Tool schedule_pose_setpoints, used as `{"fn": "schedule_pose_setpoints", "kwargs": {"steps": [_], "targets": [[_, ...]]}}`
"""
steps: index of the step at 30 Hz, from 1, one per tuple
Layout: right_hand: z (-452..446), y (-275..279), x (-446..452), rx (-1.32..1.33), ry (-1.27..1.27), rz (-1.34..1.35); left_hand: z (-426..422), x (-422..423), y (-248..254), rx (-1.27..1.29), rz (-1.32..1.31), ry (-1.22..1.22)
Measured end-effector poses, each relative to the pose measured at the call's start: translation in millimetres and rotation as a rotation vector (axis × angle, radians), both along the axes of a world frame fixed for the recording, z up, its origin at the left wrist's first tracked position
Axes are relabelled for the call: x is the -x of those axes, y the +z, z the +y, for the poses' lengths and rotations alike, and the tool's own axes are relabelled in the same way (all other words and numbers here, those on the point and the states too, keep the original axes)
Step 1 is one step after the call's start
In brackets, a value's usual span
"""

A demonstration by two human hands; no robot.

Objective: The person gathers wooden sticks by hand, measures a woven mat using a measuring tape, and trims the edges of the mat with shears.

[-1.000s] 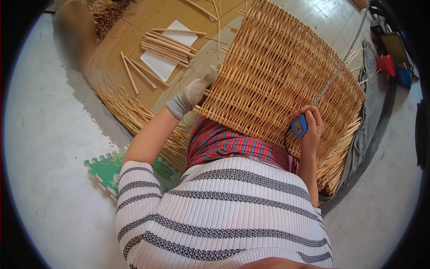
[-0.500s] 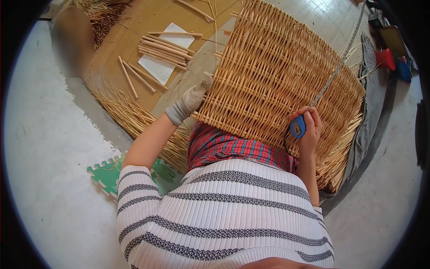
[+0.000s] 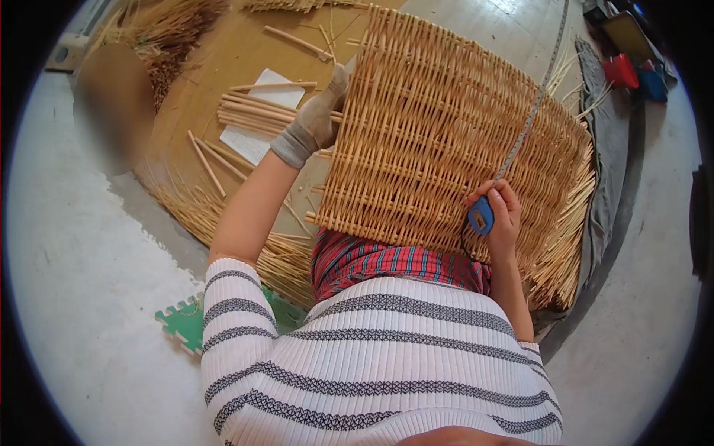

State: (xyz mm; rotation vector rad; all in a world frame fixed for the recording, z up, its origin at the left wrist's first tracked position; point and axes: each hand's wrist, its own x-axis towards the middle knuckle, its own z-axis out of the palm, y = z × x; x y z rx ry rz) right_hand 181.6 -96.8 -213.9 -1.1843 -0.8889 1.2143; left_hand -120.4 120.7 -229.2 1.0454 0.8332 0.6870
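A large woven wicker panel (image 3: 446,141) rests over my lap, with stake ends sticking out along its left edge. My left hand (image 3: 318,115), in a grey-white glove, grips that edge; its thumb points up and the other fingers are mostly hidden behind the wicker. Bare and closed, my right hand (image 3: 503,212) holds a blue tape measure (image 3: 480,215) against the lower right part of the panel. The pulled-out tape blade (image 3: 532,111) runs from it across the weave and past the far edge.
Several cut wooden rods (image 3: 256,111) lie on white paper (image 3: 245,141) over a tan board (image 3: 216,97). Loose wicker strands (image 3: 201,215) spread at left. Behind is a bundle of stalks (image 3: 163,37). A red object (image 3: 619,70) and dark cloth (image 3: 606,171) are at right.
My left hand has moved up along the panel's left edge. The panel, tape measure and right hand appear slightly lower and further left as the view shifts.
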Motion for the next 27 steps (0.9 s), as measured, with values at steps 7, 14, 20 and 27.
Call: {"fn": "schedule_pose_setpoints", "kwargs": {"steps": [7,14,20,27], "targets": [[0,2,5,0.030,-0.040,-0.021,16,-5,-21,0.181,-0.251,-0.062],[1,5,6,0.045,-0.036,-0.029,15,3,-35,0.139,-0.052,-0.014],[3,5,7,0.028,-0.039,-0.041,16,9,-36,0.065,0.133,-0.024],[2,3,6,0.038,-0.043,-0.045,6,-5,-6,0.415,-0.304,-0.015]]}}
